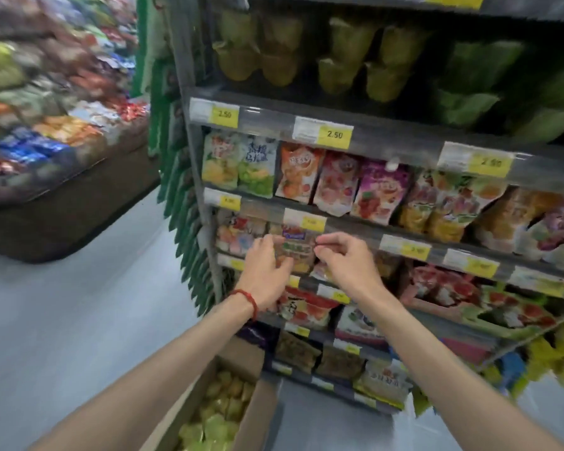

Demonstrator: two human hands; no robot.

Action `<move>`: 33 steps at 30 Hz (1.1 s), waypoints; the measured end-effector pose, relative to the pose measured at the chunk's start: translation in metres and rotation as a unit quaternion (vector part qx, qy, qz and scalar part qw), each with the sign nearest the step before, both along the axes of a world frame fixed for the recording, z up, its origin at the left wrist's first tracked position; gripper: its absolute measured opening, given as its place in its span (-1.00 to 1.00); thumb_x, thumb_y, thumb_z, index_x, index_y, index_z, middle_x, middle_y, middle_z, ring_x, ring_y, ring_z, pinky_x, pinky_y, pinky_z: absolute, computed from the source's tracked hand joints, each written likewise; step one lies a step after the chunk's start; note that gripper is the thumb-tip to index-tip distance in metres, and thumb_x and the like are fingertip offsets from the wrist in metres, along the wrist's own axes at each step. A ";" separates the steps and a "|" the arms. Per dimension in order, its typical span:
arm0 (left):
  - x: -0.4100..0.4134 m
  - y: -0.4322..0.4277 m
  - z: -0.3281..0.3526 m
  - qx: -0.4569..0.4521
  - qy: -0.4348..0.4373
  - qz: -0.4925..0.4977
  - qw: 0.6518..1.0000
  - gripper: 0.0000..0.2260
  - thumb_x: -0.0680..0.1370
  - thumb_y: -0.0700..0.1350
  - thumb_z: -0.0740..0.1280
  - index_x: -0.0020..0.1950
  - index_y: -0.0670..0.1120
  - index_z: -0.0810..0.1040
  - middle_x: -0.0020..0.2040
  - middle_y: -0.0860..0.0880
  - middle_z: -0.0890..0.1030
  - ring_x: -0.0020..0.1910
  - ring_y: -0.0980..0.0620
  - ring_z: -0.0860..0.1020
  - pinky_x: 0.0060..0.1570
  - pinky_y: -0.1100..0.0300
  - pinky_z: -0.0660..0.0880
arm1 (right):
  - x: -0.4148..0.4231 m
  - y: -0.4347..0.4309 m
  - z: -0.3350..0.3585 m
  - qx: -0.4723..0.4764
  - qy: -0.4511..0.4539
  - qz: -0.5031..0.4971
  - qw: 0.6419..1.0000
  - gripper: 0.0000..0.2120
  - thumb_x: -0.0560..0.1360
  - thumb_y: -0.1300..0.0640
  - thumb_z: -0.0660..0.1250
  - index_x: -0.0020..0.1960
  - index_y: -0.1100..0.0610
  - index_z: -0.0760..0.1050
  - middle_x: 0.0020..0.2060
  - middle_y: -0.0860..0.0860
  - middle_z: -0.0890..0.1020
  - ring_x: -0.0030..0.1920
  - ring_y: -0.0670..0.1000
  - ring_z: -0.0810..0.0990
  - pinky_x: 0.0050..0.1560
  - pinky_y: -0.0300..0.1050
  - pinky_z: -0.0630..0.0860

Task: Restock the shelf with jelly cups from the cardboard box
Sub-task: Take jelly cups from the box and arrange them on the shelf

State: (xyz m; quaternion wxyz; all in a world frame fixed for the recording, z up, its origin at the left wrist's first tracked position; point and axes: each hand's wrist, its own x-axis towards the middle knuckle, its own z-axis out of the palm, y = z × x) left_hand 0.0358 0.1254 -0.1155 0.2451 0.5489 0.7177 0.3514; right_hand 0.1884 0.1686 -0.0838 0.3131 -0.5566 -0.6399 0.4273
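Two bare arms are reaching toward a grey store shelf [355,230]. The left hand [267,266], wearing a red cord bracelet [247,299], is gripping one edge of a clear pack of jelly cups [296,252]. The right hand [342,262] is pinching the other edge, at a middle tier's front. Below, an open cardboard box [253,415] is holding yellow-green jelly packs [217,415].

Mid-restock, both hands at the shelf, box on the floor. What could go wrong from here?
1. The left hand and right hand hold the jelly pack only by its side edges; it may slip, or snag on the price rail just above.
2. Pushing it in could topple the neighbouring packs close on its left.
3. The open cardboard box sits on the floor below the arms; a step forward could crush the jelly cups inside.
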 end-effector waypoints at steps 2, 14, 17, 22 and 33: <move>-0.007 -0.015 -0.016 -0.035 -0.012 0.022 0.999 -0.68 0.61 -0.06 0.26 0.36 -0.06 0.38 0.33 -0.05 0.41 0.31 -0.01 0.41 0.29 0.09 0.40 | -0.008 -0.003 -0.019 -0.018 -0.005 0.050 0.999 -0.88 0.63 0.09 0.36 0.14 -0.01 0.62 0.01 -0.10 0.66 0.00 -0.10 0.63 -0.09 -0.20 0.53; -0.026 -0.158 -0.109 -0.155 -0.120 0.289 0.937 -0.69 0.60 -0.17 0.27 0.34 -0.16 0.45 0.31 -0.10 0.52 0.28 -0.04 0.48 0.24 0.20 0.35 | -0.062 -0.056 -0.138 -0.187 -0.056 0.305 0.932 -0.90 0.51 0.13 0.44 -0.02 -0.06 0.64 -0.02 -0.01 0.73 0.04 0.02 0.68 0.18 0.01 0.60; -0.039 -0.195 -0.139 -0.179 -0.142 0.335 0.914 -0.69 0.59 -0.16 0.28 0.32 -0.16 0.46 0.28 -0.10 0.54 0.26 -0.05 0.49 0.24 0.19 0.38 | -0.082 -0.078 -0.164 -0.224 -0.073 0.339 0.911 -0.88 0.52 0.20 0.44 -0.06 -0.01 0.62 -0.05 0.05 0.73 -0.03 0.04 0.67 0.07 -0.02 0.57; -0.068 -0.236 -0.193 -0.202 -0.197 0.388 0.878 -0.73 0.57 -0.16 0.31 0.26 -0.14 0.51 0.23 -0.10 0.59 0.21 -0.07 0.54 0.26 0.10 0.44 | -0.119 -0.101 -0.206 -0.280 -0.095 0.335 0.895 -0.87 0.55 0.26 0.40 0.08 0.13 0.63 -0.07 0.09 0.71 -0.16 -0.02 0.64 -0.11 -0.15 0.53; -0.118 -0.269 -0.305 -0.224 -0.348 0.452 0.791 -0.77 0.59 -0.21 0.28 0.24 -0.19 0.51 0.05 -0.04 0.52 0.07 0.01 0.52 -0.14 0.40 0.38 | -0.182 -0.149 -0.311 -0.377 -0.161 0.270 0.871 -0.85 0.54 0.30 0.39 0.02 0.08 0.61 -0.04 0.08 0.69 -0.25 -0.06 0.57 -0.25 -0.25 0.48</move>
